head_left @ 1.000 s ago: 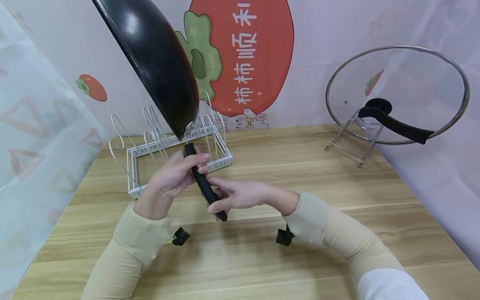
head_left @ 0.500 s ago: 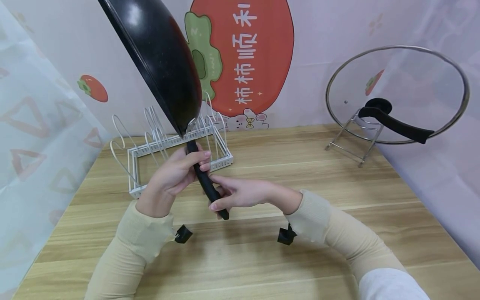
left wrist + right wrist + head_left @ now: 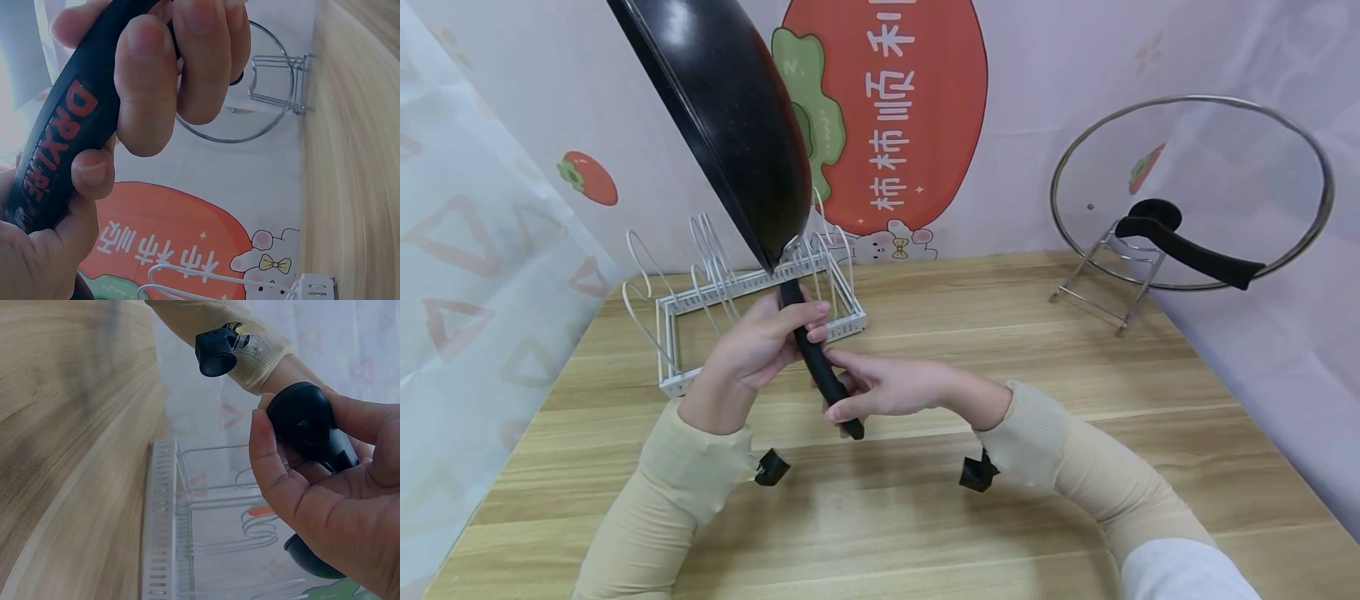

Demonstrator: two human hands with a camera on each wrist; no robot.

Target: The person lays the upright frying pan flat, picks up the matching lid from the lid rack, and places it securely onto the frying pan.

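A black wok (image 3: 722, 108) hangs tilted in the air at the upper left of the head view, its dark outer side showing and its top cut off. Its long black handle (image 3: 822, 367) slants down toward the person, with red lettering visible in the left wrist view. Near the wok's body, the left hand (image 3: 763, 337) grips the handle, thumb across the top. The right hand (image 3: 883, 387) holds the lower part, thumb and fingers around it close to the handle's end. In the right wrist view, that rounded handle end (image 3: 300, 412) pokes out between thumb and fingers.
Behind the left hand, a white wire rack (image 3: 670, 383) with upright loops stands on the wooden table (image 3: 887, 517). At the back right, a glass lid (image 3: 1225, 167) with a black handle leans on a small metal stand (image 3: 1093, 308). A printed cloth backdrop (image 3: 1022, 50) hangs behind.
The wok and both hands have drifted slightly to the right together. Both hands keep their hold on the handle. Rack and lid stay put.
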